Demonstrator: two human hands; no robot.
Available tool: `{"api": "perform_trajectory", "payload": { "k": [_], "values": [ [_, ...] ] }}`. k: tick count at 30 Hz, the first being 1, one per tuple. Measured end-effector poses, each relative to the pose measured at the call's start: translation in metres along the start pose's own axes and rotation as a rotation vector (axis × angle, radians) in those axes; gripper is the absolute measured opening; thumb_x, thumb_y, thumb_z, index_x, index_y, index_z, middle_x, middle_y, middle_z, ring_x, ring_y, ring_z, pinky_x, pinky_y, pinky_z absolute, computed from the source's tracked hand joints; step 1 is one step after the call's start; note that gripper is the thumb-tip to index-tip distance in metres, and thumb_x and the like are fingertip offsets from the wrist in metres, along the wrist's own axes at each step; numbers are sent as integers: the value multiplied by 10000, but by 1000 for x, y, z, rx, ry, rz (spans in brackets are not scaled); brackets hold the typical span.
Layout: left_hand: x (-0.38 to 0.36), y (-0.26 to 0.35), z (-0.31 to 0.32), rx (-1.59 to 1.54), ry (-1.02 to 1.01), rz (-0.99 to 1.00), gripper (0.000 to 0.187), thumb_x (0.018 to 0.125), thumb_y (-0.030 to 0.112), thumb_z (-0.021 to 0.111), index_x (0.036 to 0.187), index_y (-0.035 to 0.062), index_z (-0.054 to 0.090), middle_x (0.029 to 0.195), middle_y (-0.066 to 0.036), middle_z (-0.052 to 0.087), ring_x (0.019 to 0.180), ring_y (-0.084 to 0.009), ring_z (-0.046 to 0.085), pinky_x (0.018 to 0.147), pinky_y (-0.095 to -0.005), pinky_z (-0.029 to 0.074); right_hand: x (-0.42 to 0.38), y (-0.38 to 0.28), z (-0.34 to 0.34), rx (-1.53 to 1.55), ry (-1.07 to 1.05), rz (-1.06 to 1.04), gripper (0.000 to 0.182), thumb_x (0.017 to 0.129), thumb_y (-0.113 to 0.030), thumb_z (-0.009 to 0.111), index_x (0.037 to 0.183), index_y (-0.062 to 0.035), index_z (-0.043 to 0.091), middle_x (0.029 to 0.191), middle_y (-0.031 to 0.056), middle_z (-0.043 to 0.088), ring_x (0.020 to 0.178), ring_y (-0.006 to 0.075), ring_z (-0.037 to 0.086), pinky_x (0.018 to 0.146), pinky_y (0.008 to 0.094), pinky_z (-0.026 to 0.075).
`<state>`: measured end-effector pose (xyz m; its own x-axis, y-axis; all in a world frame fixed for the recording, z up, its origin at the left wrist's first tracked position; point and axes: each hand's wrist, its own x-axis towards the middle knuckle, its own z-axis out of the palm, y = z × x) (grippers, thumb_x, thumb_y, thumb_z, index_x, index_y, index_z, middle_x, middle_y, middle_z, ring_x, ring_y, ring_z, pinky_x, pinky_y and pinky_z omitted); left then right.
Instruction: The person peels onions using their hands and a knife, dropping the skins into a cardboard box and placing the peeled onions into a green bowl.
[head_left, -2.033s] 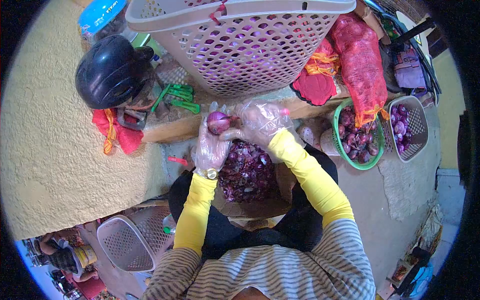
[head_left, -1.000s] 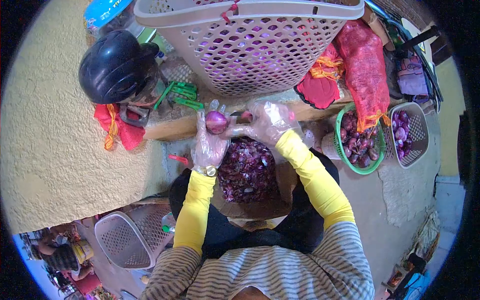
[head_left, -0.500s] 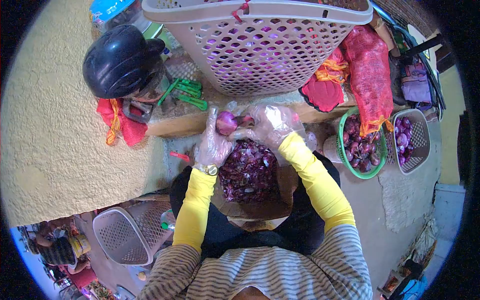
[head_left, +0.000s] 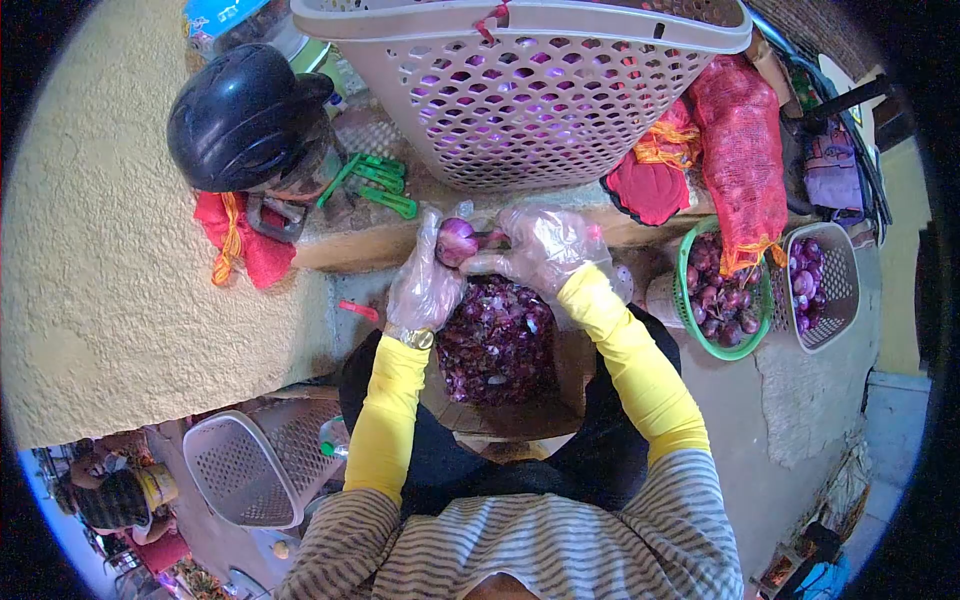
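Observation:
A purple-red onion (head_left: 457,242) sits in my left hand (head_left: 425,285), which wears a clear plastic glove and has its fingers closed round it. My right hand (head_left: 550,245), gloved the same way, is curled close by on the right. A dark reddish piece lies between its fingertips and the onion, and a bit of pink shows at its far side; what it grips is mostly hidden. Below both hands, between my knees, a cardboard box (head_left: 570,375) holds a heap of loose purple onion skins (head_left: 495,345).
Ahead stands a large perforated basket (head_left: 540,110) of onions on a ledge. To its left are a black helmet (head_left: 245,120) and green clips (head_left: 385,185). A red mesh sack (head_left: 742,150), a green basket (head_left: 735,350) and a grey basket (head_left: 850,290) are right; another basket (head_left: 235,470) is lower left.
The onion has turned slightly in my left hand and shifted a little to the right. Both hands stay nearly in place, and the whole view has tilted very slightly.

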<state>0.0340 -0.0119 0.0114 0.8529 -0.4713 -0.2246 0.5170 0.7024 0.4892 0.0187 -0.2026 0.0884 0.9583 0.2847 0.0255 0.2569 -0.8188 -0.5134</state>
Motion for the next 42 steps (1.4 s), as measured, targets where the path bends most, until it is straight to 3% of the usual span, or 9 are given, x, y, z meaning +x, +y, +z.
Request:
{"api": "perform_trajectory", "payload": {
  "k": [5, 7, 16, 22, 27, 31, 35, 37, 42],
  "values": [
    [1, -1, -1, 20, 51, 20, 631, 1040, 445, 506, 1442, -36, 429, 1330, -180, 574, 1176, -280, 593, 974, -392, 526, 1, 1, 5, -5, 10, -3, 603, 736, -635, 747, 1126, -176, 735, 924, 109, 747, 864, 331, 713, 780, 472, 548],
    [-2, 1, 4, 21, 61, 22, 625, 1040, 446, 505, 1436, -33, 439, 1321, -181, 580, 1163, -280, 599, 972, -392, 526, 1, 4, 13, 9, 150, -55, 652, 687, -748, 716, 872, -123, 727, 773, 138, 702, 744, 340, 698, 692, 468, 534],
    [3, 2, -15, -66, 35, -78, 566, 1051, 412, 495, 1383, -46, 489, 1262, -183, 613, 1118, -290, 620, 946, -399, 545, 0, 4, 22, 39, 207, -131, 604, 727, -671, 742, 978, -122, 746, 801, 118, 716, 766, 334, 703, 688, 460, 540],
    [7, 2, -31, 66, 176, -9, 574, 1054, 420, 483, 1394, -42, 479, 1314, -195, 594, 1130, -300, 616, 932, -391, 547, -1, -1, 15, -7, 117, -45, 615, 719, -681, 742, 968, -119, 745, 808, 130, 719, 780, 342, 706, 698, 464, 542],
    [-2, 5, 0, -65, 67, -50, 530, 1034, 433, 528, 1277, -37, 562, 1200, -199, 640, 1073, -324, 647, 887, -402, 565, 4, 4, 22, 59, 89, -35, 632, 718, -681, 745, 1028, -130, 744, 845, 137, 731, 805, 343, 712, 726, 461, 543],
    [4, 3, -10, -193, 71, -74, 542, 1026, 439, 531, 1321, -15, 547, 1234, -204, 630, 1119, -338, 626, 941, -442, 550, 6, 4, 24, 50, 10, -23, 640, 730, -673, 742, 1105, -153, 734, 873, 135, 741, 820, 335, 716, 744, 453, 542],
    [0, 2, 1, -335, 50, -133, 483, 1010, 421, 553, 1308, 42, 580, 1228, -203, 637, 1084, -351, 624, 922, -491, 545, 2, -4, 21, 178, 145, -99, 631, 730, -677, 737, 1084, -156, 736, 856, 121, 739, 812, 326, 716, 728, 441, 542],
    [1, 1, -1, -317, 55, -133, 467, 1006, 427, 555, 1284, 55, 602, 1212, -199, 647, 1072, -349, 630, 920, -495, 546, 2, -8, 20, 152, 167, -75, 623, 712, -669, 743, 909, -78, 749, 811, 172, 716, 771, 370, 695, 714, 496, 518],
    [1, -3, 2, -427, 44, -179, 423, 1007, 429, 550, 1216, 74, 643, 1162, -178, 675, 1033, -339, 647, 918, -501, 546, 2, -6, 19, 119, 155, -99, 635, 712, -675, 733, 909, -72, 744, 806, 181, 711, 763, 375, 690, 719, 495, 516]
  ]
}}
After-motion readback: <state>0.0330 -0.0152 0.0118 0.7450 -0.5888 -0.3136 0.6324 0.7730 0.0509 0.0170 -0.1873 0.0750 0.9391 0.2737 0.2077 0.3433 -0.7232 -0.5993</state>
